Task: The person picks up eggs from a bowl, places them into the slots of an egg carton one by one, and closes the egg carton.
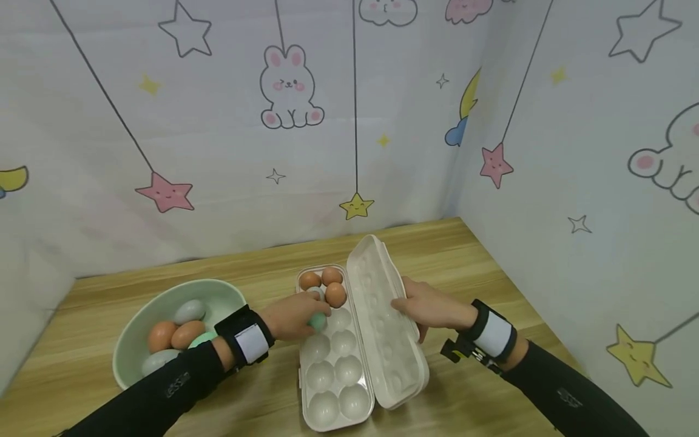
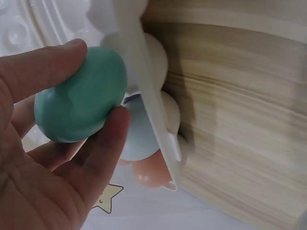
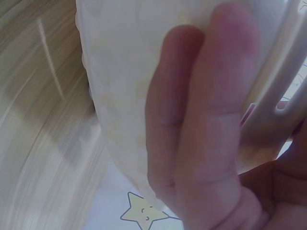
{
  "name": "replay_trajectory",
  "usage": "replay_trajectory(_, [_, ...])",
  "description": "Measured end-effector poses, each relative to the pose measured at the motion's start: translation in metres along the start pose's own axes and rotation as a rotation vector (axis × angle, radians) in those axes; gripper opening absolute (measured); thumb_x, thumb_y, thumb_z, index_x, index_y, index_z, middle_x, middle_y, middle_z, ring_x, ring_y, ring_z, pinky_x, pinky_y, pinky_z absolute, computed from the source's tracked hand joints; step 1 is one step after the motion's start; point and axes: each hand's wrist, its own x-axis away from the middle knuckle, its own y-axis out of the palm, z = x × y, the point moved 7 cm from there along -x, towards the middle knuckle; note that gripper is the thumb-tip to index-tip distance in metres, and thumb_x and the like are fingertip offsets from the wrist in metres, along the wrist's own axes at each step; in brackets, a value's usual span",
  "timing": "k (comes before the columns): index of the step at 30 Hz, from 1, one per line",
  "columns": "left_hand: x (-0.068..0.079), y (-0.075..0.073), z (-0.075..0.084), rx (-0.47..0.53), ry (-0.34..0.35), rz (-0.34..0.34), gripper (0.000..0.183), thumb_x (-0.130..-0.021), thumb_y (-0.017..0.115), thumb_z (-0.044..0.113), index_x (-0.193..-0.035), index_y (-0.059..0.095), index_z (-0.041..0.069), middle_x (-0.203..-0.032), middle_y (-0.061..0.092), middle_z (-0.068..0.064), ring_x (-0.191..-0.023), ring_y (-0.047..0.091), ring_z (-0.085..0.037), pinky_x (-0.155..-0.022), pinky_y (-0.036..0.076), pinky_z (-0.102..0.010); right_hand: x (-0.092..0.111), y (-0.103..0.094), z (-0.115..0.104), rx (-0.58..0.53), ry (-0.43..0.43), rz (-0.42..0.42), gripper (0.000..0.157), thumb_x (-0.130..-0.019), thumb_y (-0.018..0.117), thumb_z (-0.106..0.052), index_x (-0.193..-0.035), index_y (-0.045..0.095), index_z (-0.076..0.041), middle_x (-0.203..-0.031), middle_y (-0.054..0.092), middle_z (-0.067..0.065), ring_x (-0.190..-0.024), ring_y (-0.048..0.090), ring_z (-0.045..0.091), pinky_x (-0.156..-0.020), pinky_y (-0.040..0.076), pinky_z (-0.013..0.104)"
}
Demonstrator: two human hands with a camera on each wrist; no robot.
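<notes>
A green egg (image 2: 81, 96) is pinched between the thumb and fingers of my left hand (image 1: 292, 315), over the white egg carton (image 1: 321, 376). Three brown eggs (image 1: 335, 295) and a pale blue-grey egg (image 2: 139, 129) sit in the carton's far cells; my left fingers partly hide the pale one in the head view. Along the right side stands the carton's raised lid (image 1: 377, 303). My right hand (image 1: 431, 302) grips that lid by its outer edge, with the thumb on the inner side and fingers behind.
Left of the carton, a light green bowl (image 1: 224, 297) holds several brown, grey and green eggs, partly covered by my left forearm. The wooden table (image 1: 448, 243) meets a patterned cloth wall (image 1: 229, 182) at the back and another at the right.
</notes>
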Motion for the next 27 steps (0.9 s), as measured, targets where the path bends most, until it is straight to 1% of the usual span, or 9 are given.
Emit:
replay_trajectory(3, [-0.001,0.005,-0.004,-0.020,-0.010,0.013,0.021,-0.075,0.070,0.000,-0.094,0.066,0.007,-0.085,0.050,0.000,-0.076,0.046,-0.013,-0.070,0.043,-0.028,0.000,0.000,0.000,0.000,-0.001,-0.005,0.054,-0.099,0.038,-0.013,-0.147,0.021,0.007,-0.102,0.059,0.021,-0.072,0.066,0.025,-0.046,0.050,0.042])
replay_trajectory(6, [0.000,0.012,-0.009,-0.027,-0.034,0.003,0.019,-0.075,0.070,0.001,-0.092,0.066,0.009,-0.084,0.048,0.001,-0.074,0.045,-0.012,-0.068,0.042,-0.027,0.001,0.001,0.001,0.002,0.002,-0.013,0.054,-0.100,0.038,-0.013,-0.148,0.021,0.006,-0.098,0.060,0.019,-0.070,0.066,0.024,-0.046,0.050,0.041])
replay_trajectory(8, [0.000,0.015,-0.011,-0.031,-0.041,-0.007,0.020,-0.075,0.070,0.001,-0.092,0.065,0.010,-0.084,0.048,0.000,-0.074,0.044,-0.012,-0.068,0.042,-0.027,0.002,0.002,0.000,0.001,0.001,-0.014,0.054,-0.100,0.037,-0.013,-0.147,0.022,0.006,-0.097,0.060,0.019,-0.070,0.066,0.024,-0.047,0.050,0.043])
replay_trajectory(11, [0.000,0.014,-0.010,-0.041,-0.036,-0.014,0.023,-0.073,0.070,-0.002,-0.093,0.065,0.008,-0.083,0.047,-0.001,-0.074,0.045,-0.013,-0.067,0.042,-0.026,0.001,0.001,-0.001,0.009,-0.003,-0.005,0.051,-0.099,0.037,-0.013,-0.145,0.026,0.007,-0.096,0.060,0.018,-0.069,0.066,0.023,-0.047,0.050,0.044])
replay_trajectory(13, [0.000,0.013,-0.010,-0.052,-0.026,-0.012,0.024,-0.072,0.070,-0.003,-0.093,0.065,0.008,-0.083,0.047,-0.001,-0.073,0.045,-0.013,-0.066,0.042,-0.026,0.000,0.001,-0.002,0.007,-0.007,-0.003,0.051,-0.099,0.038,-0.014,-0.145,0.026,0.007,-0.097,0.059,0.019,-0.070,0.066,0.024,-0.048,0.050,0.046])
replay_trajectory(16, [-0.001,0.015,-0.010,-0.071,-0.011,0.000,0.025,-0.070,0.071,-0.003,-0.091,0.065,0.009,-0.082,0.047,0.000,-0.072,0.044,-0.013,-0.064,0.041,-0.026,0.000,0.001,-0.001,0.004,-0.003,-0.004,0.053,-0.099,0.038,-0.014,-0.146,0.025,0.006,-0.098,0.060,0.019,-0.070,0.066,0.023,-0.047,0.050,0.044])
replay_trajectory(19, [-0.003,0.020,-0.012,-0.088,-0.016,0.006,0.026,-0.069,0.073,-0.003,-0.090,0.066,0.010,-0.082,0.048,0.000,-0.072,0.045,-0.013,-0.064,0.041,-0.025,0.001,0.000,0.003,0.000,0.010,-0.004,0.055,-0.099,0.039,-0.015,-0.148,0.024,0.004,-0.098,0.061,0.018,-0.070,0.066,0.023,-0.046,0.050,0.043])
replay_trajectory(23, [-0.004,0.020,-0.012,-0.108,-0.027,0.008,0.027,-0.069,0.073,-0.002,-0.092,0.066,0.010,-0.083,0.047,0.000,-0.073,0.046,-0.014,-0.063,0.041,-0.026,0.001,-0.001,0.004,-0.002,0.027,0.004,0.055,-0.099,0.040,-0.016,-0.148,0.024,0.004,-0.098,0.061,0.018,-0.071,0.066,0.023,-0.046,0.050,0.041])
replay_trajectory(27, [-0.004,0.021,-0.012,-0.105,-0.048,-0.014,0.026,-0.071,0.074,-0.002,-0.094,0.067,0.009,-0.086,0.047,-0.001,-0.075,0.047,-0.015,-0.064,0.043,-0.027,0.001,0.000,0.005,-0.004,0.035,0.004,0.055,-0.099,0.039,-0.017,-0.148,0.024,0.003,-0.099,0.061,0.019,-0.072,0.066,0.023,-0.046,0.050,0.040])
